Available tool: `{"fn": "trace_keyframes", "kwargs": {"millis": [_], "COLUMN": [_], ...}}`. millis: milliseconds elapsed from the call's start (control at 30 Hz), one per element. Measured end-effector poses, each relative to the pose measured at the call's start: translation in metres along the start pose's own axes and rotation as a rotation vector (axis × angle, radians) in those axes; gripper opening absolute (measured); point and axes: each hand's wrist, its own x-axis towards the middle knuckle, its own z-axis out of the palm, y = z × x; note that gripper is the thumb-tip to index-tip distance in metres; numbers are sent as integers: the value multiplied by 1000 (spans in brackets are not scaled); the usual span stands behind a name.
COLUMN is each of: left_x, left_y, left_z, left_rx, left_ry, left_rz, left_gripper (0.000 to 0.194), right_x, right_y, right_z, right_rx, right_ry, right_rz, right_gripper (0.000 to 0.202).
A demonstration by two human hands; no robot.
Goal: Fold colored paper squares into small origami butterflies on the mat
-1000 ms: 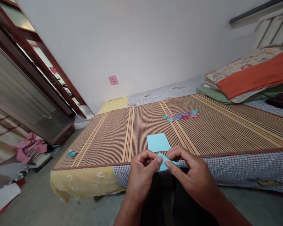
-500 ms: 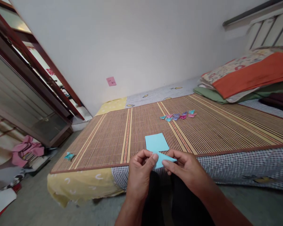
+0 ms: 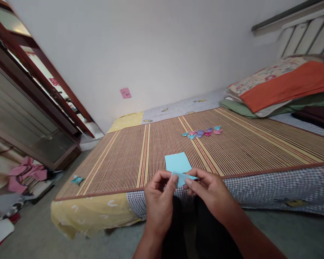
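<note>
A small folded piece of light blue paper [image 3: 181, 178] is held in front of me, above the near edge of the bed. My left hand [image 3: 160, 196] pinches its left end between thumb and fingers. My right hand [image 3: 209, 187] grips the pointed right end the same way. Just beyond my fingers, a flat blue square of paper [image 3: 178, 162] lies on the striped mat [image 3: 124, 162]. Farther back sits a cluster of several small folded paper pieces [image 3: 200, 133] in blue, pink and purple.
At the mat's left corner rests a blue folded paper piece [image 3: 76, 180]. Folded bedding [image 3: 286, 86] is piled at the right. A pink note [image 3: 125, 93] is stuck to the wall. Pink cloth [image 3: 27, 174] lies at the far left, near a glass-panelled door [image 3: 40, 118].
The paper between my hands looks narrower and is tilted differently, its tip now nearer my right fingers. Both hands keep their pinch. The view has shifted slightly.
</note>
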Motion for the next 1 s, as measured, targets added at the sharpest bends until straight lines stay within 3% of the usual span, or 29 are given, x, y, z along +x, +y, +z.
{"fn": "trace_keyframes", "kwargs": {"millis": [333,633,1000], "left_x": [1,10,6], "left_y": [-4,-21,-16], "left_z": [1,-5,-4], "left_rx": [30,-159,-108], "left_ry": [30,35,-20], "left_rz": [36,-144,-150], "left_gripper": [20,24,27], "right_x": [7,4,4], "right_y": [-2,5,1], "right_z": [-6,-14,-11], "right_rx": [40,-39,-71], "right_ry": [-12,-63,-138], "right_rz": [-5,16,63], "right_gripper": [20,23,21]}}
